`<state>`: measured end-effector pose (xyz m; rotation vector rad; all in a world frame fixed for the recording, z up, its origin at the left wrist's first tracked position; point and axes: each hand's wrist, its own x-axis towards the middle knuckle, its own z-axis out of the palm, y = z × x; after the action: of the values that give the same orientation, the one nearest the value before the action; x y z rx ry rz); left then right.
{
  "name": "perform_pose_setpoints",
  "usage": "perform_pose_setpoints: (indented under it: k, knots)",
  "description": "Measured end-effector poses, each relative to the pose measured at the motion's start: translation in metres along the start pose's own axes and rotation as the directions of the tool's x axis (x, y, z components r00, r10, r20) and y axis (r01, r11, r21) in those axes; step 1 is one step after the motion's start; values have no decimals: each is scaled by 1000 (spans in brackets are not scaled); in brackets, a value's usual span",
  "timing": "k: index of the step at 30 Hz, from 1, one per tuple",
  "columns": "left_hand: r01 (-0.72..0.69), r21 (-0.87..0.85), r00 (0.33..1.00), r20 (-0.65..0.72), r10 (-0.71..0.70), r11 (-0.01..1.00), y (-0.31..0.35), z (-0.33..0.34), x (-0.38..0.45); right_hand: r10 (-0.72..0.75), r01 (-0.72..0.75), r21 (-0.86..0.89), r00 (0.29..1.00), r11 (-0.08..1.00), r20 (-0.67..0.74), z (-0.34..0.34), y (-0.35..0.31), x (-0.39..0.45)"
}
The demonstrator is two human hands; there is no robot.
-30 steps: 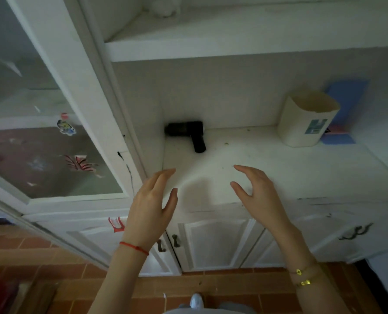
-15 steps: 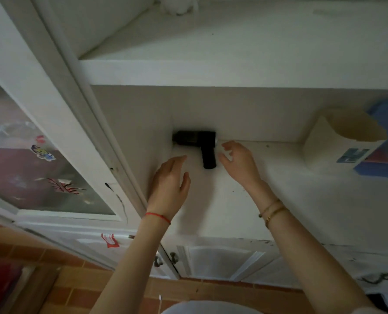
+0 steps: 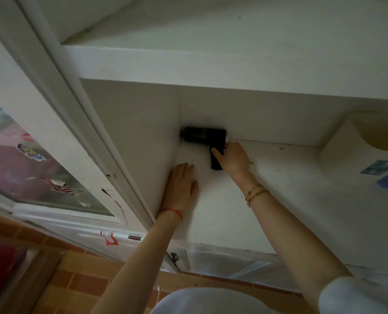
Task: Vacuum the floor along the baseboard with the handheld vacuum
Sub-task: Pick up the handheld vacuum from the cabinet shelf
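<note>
black handheld vacuum (image 3: 203, 135) handle clasped by right hand (image 3: 235, 158) fingers; left hand (image 3: 181, 186) flat.

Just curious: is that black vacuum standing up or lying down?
Lying down: the black vacuum rests on the shelf, its handle pointing toward the person, the right hand curling round it.

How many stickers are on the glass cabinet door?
2: a cartoon sticker on the glass door's upper part, a red, peeling one lower down. Others may lie outside the frame.
</note>
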<state>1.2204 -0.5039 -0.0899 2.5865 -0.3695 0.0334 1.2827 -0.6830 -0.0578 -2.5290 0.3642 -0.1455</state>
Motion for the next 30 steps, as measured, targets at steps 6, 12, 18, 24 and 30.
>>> perform_pose_setpoints:
  k: [6,12,18,24,30]
  knots:
    - [3,7,1000,4,-3,1000,0,6,5,88,-87,123,996,989,-5,9,0,0]
    - [-1,37,1000,7,0,999,-2,10,5,147,-144,259,989,955,6,16,-9,0]
    - [-3,45,1000,15,2,999,-4,9,6,216,-240,330,971,913,107,11,-12,9]
    - [-3,46,1000,24,2,999,-2,5,4,265,-328,585,944,742,194,2,-5,0]
    - [-5,49,999,37,4,999,-2,1,2,154,-340,871,940,355,304,-35,-4,-43]
